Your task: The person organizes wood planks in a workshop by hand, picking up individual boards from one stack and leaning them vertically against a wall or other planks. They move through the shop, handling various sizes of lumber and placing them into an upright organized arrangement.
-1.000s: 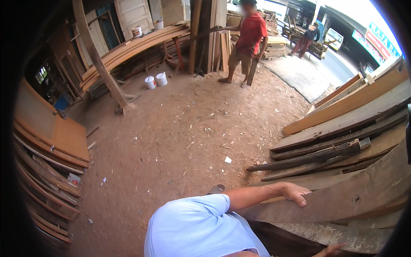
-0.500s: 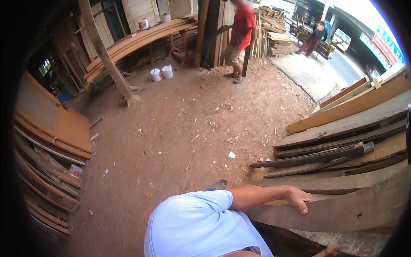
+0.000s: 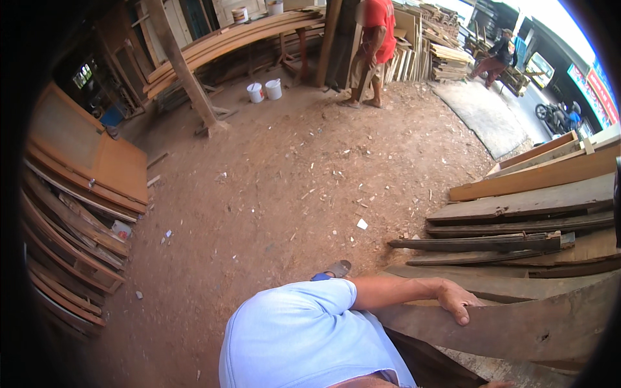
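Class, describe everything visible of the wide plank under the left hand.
The wide plank looks like weathered grey-brown wood, with a small dark knot or hole toward its right. It stretches across the lower right, broad face showing; its apparent curve may be lens bend. The left hand grips its upper edge. Its right end fades into the picture's dark rim.

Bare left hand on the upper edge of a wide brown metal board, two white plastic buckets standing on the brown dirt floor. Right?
Wrong on the material: the wide brown board is wood, not metal; the head view shows a dark knot in its face. Rest holds: bare left hand on its upper edge, two white plastic buckets on the brown dirt floor.
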`<state>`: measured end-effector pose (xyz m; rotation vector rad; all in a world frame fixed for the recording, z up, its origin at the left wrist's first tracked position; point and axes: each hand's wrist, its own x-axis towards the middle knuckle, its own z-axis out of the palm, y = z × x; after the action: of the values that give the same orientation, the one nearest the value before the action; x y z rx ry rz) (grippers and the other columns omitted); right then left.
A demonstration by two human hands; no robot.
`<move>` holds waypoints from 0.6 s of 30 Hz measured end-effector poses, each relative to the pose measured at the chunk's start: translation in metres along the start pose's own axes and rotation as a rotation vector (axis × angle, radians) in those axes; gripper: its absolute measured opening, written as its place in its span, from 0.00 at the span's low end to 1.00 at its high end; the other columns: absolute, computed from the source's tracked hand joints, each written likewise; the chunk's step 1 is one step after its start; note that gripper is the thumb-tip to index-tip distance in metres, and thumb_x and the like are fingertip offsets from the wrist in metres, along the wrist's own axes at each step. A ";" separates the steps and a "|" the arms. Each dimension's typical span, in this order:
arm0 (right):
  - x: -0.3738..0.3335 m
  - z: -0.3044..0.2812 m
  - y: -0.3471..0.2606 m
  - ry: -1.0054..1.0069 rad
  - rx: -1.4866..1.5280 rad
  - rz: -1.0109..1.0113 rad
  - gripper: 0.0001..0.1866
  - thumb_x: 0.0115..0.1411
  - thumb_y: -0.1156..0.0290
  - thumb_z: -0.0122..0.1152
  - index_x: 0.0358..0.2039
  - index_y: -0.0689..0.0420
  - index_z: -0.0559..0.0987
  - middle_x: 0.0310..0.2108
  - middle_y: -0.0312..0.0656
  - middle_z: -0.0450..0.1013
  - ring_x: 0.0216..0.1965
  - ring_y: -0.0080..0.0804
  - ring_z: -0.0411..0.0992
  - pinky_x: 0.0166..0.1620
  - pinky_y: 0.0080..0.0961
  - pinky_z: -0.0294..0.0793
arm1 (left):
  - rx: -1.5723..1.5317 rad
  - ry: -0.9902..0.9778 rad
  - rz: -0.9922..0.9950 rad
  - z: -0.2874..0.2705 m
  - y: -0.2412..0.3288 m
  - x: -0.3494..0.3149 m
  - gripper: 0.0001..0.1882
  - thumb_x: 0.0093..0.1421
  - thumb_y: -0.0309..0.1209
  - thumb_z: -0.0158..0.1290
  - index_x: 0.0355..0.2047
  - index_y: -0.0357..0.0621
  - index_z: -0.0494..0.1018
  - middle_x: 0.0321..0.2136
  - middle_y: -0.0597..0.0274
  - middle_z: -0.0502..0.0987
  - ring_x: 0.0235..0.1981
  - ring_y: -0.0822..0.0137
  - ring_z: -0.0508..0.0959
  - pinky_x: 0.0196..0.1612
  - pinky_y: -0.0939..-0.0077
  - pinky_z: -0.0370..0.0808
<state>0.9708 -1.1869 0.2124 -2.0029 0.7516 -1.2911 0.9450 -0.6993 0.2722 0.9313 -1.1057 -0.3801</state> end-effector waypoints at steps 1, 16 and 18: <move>-0.001 0.001 -0.003 -0.003 -0.002 -0.002 0.34 0.64 0.48 0.51 0.54 0.69 0.71 0.51 0.56 0.71 0.51 0.44 0.70 0.54 0.42 0.67 | 0.000 0.005 0.001 0.000 0.002 -0.002 0.53 0.46 0.63 0.61 0.56 0.25 0.63 0.54 0.44 0.70 0.55 0.57 0.69 0.57 0.63 0.66; -0.005 -0.044 0.005 -0.096 0.162 0.135 0.36 0.63 0.46 0.53 0.53 0.72 0.70 0.52 0.58 0.70 0.52 0.41 0.69 0.54 0.37 0.66 | 0.103 0.072 -0.255 -0.035 0.004 -0.043 0.55 0.42 0.67 0.61 0.54 0.27 0.65 0.51 0.47 0.72 0.53 0.58 0.71 0.55 0.65 0.68; -0.025 -0.044 -0.004 -0.150 0.194 0.191 0.37 0.63 0.45 0.53 0.53 0.72 0.70 0.52 0.58 0.70 0.52 0.41 0.69 0.54 0.36 0.66 | 0.092 0.189 -0.295 -0.055 -0.007 -0.065 0.51 0.43 0.66 0.61 0.51 0.29 0.69 0.47 0.49 0.75 0.50 0.57 0.74 0.53 0.62 0.70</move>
<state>0.9217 -1.1743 0.2151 -1.8028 0.6991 -1.0495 0.9666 -0.6345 0.2209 1.1920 -0.8202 -0.4738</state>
